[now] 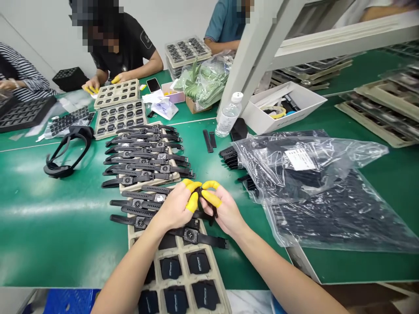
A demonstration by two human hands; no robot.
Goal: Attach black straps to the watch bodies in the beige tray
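Between my hands is a black watch strap; the fingers hide most of it, and whether a watch body is attached cannot be seen. My left hand, with yellow finger cots, pinches it from the left. My right hand, also in yellow cots, grips it from the right. Just below lies a smartwatch face down, its straps spread across a beige tray. The tray's near compartments hold dark pouches. More strapped watches lie partly under my left hand.
Beyond, another tray is covered with strapped watches. Clear plastic bags of black straps lie right, with a bottle and a white box behind. Two loose straps and a black headband-like device lie farther off. Co-workers sit opposite.
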